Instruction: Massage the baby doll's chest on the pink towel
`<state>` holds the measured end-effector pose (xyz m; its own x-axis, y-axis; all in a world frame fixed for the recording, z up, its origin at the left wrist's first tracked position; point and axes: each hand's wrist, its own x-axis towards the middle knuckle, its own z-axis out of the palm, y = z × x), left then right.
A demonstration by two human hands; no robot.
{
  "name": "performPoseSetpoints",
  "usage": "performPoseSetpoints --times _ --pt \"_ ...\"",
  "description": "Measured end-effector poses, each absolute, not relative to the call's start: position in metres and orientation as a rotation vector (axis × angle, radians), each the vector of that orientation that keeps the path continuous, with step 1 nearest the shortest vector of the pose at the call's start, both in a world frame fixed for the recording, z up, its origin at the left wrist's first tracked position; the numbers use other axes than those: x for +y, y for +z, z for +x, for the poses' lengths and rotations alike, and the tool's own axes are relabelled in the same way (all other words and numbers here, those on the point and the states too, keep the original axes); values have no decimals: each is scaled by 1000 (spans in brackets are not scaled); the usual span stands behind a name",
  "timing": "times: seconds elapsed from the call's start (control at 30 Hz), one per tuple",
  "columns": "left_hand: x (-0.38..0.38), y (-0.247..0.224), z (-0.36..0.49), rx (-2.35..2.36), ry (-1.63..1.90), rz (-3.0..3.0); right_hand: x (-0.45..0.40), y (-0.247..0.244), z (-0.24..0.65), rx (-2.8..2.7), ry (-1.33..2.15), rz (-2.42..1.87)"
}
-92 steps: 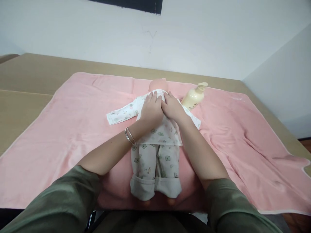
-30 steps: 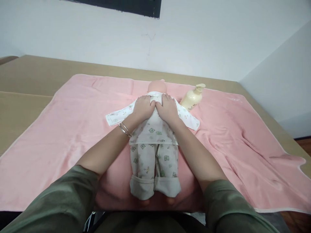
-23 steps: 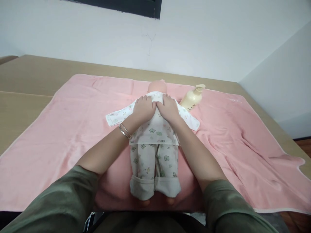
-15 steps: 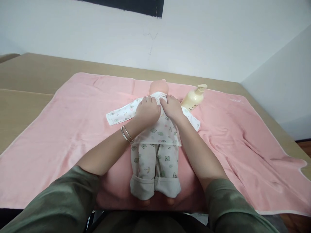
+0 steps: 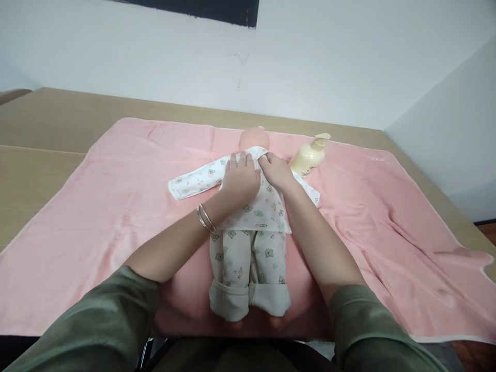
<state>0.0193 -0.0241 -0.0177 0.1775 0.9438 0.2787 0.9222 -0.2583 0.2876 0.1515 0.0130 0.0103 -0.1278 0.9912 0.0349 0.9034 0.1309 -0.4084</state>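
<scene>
A baby doll point(image 5: 253, 139) lies on its back in a white printed top point(image 5: 258, 214) and matching trousers point(image 5: 237, 258) with turned-up cuffs. The top's sleeves spread out to both sides. My left hand point(image 5: 241, 178) rests flat on the chest of the top, fingers stretched toward the collar. Close beside it, my right hand point(image 5: 277, 170) pinches the top's cloth near the neck, thumb against fingers. Its fingertips are partly hidden. Below the cuffs the doll's feet show slightly.
Under the doll a pink blanket point(image 5: 127, 206) covers much of the wooden table point(image 5: 62, 113). A cream pump bottle point(image 5: 309, 156) stands just beyond the right sleeve. The white wall point(image 5: 174, 57) rises behind the table, with a dark panel point(image 5: 217, 9) on it.
My left hand has slid slightly right across the chest. My right thumb has drawn in toward its fingers at the collar. The doll and bottle stay in place.
</scene>
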Motion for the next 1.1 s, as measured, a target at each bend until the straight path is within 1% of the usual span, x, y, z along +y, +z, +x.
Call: performPoseSetpoints --times 0.07,0.17,0.3,0.43,0.7,0.77,0.93,1.1 --pt "-25 -19 22 1866 643 2356 11 11 150 -2140 367 -1890" --pt "-13 -18 12 1884 673 2264 -7 14 135 -2223 161 -1927" --pt "9 -13 -7 1834 721 2136 -31 11 111 -2330 42 -1837" --pt "9 -12 -6 1859 717 2166 -28 10 111 -2368 75 -1790" --pt "-28 -14 22 1961 578 2331 12 7 148 -2087 387 -1843" --pt "-29 -15 22 1932 594 2348 10 7 147 -2101 363 -1860" --pt "-8 -16 6 1865 636 2327 -16 16 128 -2221 161 -1972" --pt "8 -15 -4 1815 662 2254 -47 19 110 -2382 124 -1951"
